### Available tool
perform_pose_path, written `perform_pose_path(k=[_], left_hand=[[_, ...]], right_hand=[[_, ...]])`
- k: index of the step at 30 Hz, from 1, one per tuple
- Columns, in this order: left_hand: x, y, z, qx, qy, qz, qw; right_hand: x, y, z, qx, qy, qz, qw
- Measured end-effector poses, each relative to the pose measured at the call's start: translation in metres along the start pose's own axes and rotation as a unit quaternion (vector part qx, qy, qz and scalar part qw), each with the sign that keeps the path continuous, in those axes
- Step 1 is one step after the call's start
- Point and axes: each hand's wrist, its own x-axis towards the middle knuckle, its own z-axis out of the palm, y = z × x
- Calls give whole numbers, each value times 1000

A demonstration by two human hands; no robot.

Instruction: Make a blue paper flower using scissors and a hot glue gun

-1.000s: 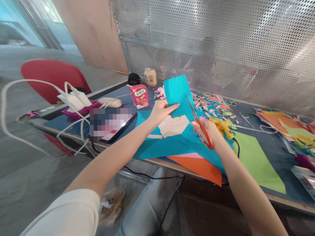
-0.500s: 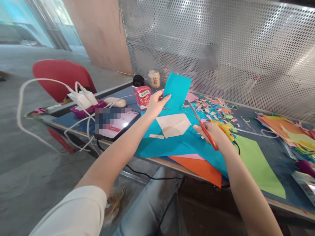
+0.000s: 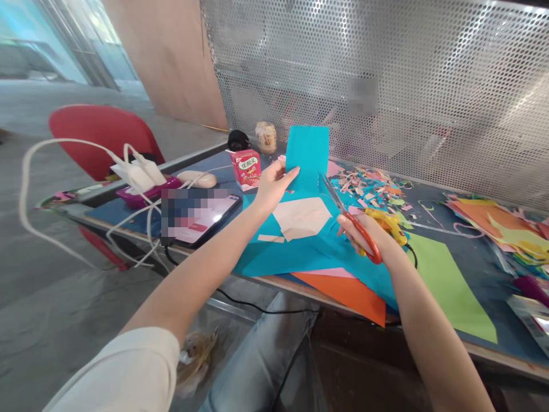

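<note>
My left hand [image 3: 274, 182] pinches the left edge of a blue sheet of paper [image 3: 307, 151], holding it upright above the table. In my right hand [image 3: 358, 232] is a pair of scissors [image 3: 364, 234] with orange-red handles. The blades point up and left, and their tips are at the lower right edge of the blue paper; whether they touch it I cannot tell. Below both hands, a pale pink cut paper [image 3: 302, 217] and a narrow pale strip [image 3: 271, 238] lie on a large blue sheet [image 3: 274, 260]. A yellow glue gun [image 3: 386, 223] lies behind my right hand.
Paper scraps [image 3: 373, 186] are heaped at the back. Green paper [image 3: 446, 286] and orange paper [image 3: 351, 294] lie near the front edge. Left are a phone [image 3: 210, 220], a red drink carton [image 3: 246, 170], and a purple power strip [image 3: 148, 191] with white cables. A perforated metal panel [image 3: 386, 68] stands behind.
The blue paper has turned from tilted to nearly upright. The scissors have rotated in my right hand so that the handle loops show, and their tips have moved slightly left to the paper's edge.
</note>
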Motion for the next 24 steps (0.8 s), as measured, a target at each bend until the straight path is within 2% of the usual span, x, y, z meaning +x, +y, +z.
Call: perform_pose_path(k=[5, 9, 15, 24], left_hand=[[-13, 11, 11, -19, -39, -10, 999], [-21, 15, 18, -56, -93, -56, 993], [-27, 18, 22, -76, -118, -110, 984], [-32, 29, 21, -12, -181, -85, 980]], right_hand=[[0, 0, 3, 51, 10, 4, 999], [-1, -1, 3, 67, 25, -7, 997], [2, 3, 6, 54, 33, -47, 997], [1, 0, 7, 59, 39, -58, 996]])
